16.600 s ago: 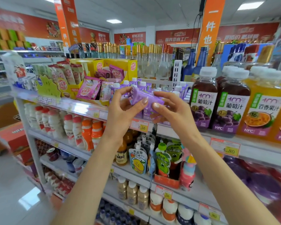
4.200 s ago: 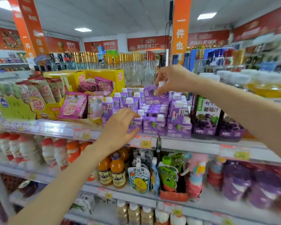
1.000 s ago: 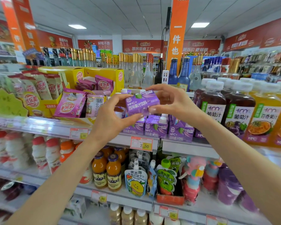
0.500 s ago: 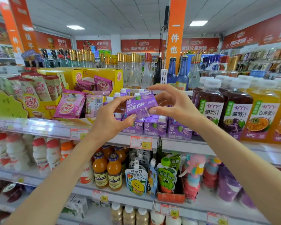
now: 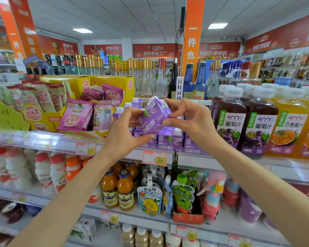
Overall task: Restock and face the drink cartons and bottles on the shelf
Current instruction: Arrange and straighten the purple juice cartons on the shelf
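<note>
Shop aisle, drinks shelf (image 5: 212,162). Above its front edge, gripping a tilted purple carton (image 5: 152,118) with fingers of left hand (image 5: 121,138) and right hand (image 5: 193,122). Better to turn upright, label forward, then set flush in the carton row (image 5: 169,139).

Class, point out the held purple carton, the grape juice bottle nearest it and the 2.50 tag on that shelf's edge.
purple carton (image 5: 151,122), head view, printed front face.
grape juice bottle (image 5: 229,122), head view, white label.
price tag (image 5: 154,158), head view, printed price.
</note>
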`<state>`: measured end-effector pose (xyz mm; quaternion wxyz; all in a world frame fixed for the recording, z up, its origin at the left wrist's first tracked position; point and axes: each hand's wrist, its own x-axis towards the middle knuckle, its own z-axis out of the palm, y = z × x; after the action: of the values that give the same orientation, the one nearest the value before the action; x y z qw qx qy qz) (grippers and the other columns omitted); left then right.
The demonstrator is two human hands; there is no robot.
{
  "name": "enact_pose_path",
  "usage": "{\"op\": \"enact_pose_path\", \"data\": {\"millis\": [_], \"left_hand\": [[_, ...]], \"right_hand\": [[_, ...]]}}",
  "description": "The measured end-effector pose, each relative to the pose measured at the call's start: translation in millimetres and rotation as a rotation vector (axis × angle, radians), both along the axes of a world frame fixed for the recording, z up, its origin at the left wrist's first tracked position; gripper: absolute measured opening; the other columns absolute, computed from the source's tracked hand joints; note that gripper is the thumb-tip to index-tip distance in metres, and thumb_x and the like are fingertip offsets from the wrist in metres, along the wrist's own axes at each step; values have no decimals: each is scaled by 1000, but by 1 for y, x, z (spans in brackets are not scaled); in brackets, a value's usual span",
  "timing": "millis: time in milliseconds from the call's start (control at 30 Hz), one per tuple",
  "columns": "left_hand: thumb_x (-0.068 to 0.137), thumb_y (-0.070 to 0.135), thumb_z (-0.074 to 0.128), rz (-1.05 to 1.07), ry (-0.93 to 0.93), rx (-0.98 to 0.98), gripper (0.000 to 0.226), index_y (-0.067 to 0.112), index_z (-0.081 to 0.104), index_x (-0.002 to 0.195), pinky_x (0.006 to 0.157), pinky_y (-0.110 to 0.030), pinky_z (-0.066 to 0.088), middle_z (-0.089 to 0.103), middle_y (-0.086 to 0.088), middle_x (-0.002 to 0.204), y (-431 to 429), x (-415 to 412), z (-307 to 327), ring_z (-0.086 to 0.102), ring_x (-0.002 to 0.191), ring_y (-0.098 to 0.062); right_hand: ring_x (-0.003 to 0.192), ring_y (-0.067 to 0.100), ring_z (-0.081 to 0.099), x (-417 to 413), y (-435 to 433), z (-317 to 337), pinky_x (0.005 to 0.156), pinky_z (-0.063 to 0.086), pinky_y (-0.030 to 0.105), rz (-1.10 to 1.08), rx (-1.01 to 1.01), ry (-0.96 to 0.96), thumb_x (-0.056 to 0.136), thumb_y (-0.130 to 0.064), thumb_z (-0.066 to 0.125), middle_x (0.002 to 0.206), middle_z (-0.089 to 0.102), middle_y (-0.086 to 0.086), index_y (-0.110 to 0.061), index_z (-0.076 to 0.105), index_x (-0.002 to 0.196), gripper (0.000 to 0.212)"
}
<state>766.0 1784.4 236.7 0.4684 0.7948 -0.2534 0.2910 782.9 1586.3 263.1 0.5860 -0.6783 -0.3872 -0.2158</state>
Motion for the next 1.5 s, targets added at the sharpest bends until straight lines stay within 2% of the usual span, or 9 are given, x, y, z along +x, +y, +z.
{"op": "enact_pose_path", "data": {"millis": [167, 300, 500, 633, 767, 900, 1167, 1333, 1500], "left_hand": [[67, 21, 84, 3, -71, 22, 60, 41, 44, 106, 84, -11, 45, 56, 18, 112, 7, 1, 3, 58, 96, 6], [65, 48, 72, 40, -133, 82, 55, 39, 46, 113, 87, -17, 48, 52, 12, 116, 13, 2, 9, 55, 104, -1], [72, 39, 68, 132, -350, 323, 54, 19, 51, 119, 89, -11, 41, 41, 10, 116, 16, -4, 19, 42, 111, -1], [71, 39, 74, 177, -456, 446, 57, 15, 48, 117, 90, -20, 40, 45, -5, 117, 11, -6, 25, 45, 110, -16], [66, 48, 73, 175, -475, 481, 64, 10, 48, 111, 87, -16, 39, 44, -5, 115, 11, -9, 23, 45, 107, -15], [59, 56, 69, 136, -427, 476, 67, 16, 42, 105, 80, -20, 42, 44, -6, 111, 10, -8, 22, 44, 99, -13], [54, 59, 75, 59, -253, 395, 78, 18, 47, 114, 85, -9, 37, 46, 12, 111, 13, -13, 28, 46, 96, 2], [58, 36, 74, -97, 11, 152, 54, 35, 50, 106, 76, -8, 44, 62, 18, 94, 6, -23, 34, 55, 82, 8], [60, 25, 75, -192, 49, 41, 31, 21, 59, 87, 70, -17, 50, 68, 20, 77, 7, -18, 36, 60, 73, 0]], "right_hand": [[95, 3, 62, -1, -3, 6, 88, 47, 20, -77, -166, 1, 66, -29, 77, 116, 63, -7, -22, 56, 116, 54], [99, 0, 61, 4, -8, 6, 91, 45, 21, -115, -196, 11, 64, -21, 80, 110, 64, -17, -31, 61, 106, 46], [87, 10, 62, 6, -10, 12, 84, 52, 30, -15, -263, 154, 70, -35, 71, 106, 62, 1, -22, 49, 128, 64], [91, 45, 57, 15, -6, 14, 79, 48, 50, -69, -392, 148, 66, -55, 76, 103, 56, 34, 0, 58, 113, 75], [98, 54, 51, 19, -8, 15, 86, 46, 61, -44, -399, 166, 62, -55, 79, 109, 50, 41, 4, 58, 113, 81], [93, 54, 53, 16, -9, 18, 84, 46, 58, -29, -406, 160, 67, -40, 78, 106, 50, 42, 6, 59, 111, 66], [85, 14, 64, 15, -14, 20, 81, 53, 28, 9, -311, 274, 73, -10, 74, 95, 68, 17, -1, 62, 112, 41], [87, 27, 58, 10, -14, 24, 85, 50, 50, 15, -281, 220, 66, -30, 82, 105, 57, 35, -14, 64, 112, 51], [90, 44, 58, 13, -13, 19, 87, 46, 57, 8, -311, 236, 62, -34, 85, 113, 48, 42, 1, 59, 119, 72]]}}
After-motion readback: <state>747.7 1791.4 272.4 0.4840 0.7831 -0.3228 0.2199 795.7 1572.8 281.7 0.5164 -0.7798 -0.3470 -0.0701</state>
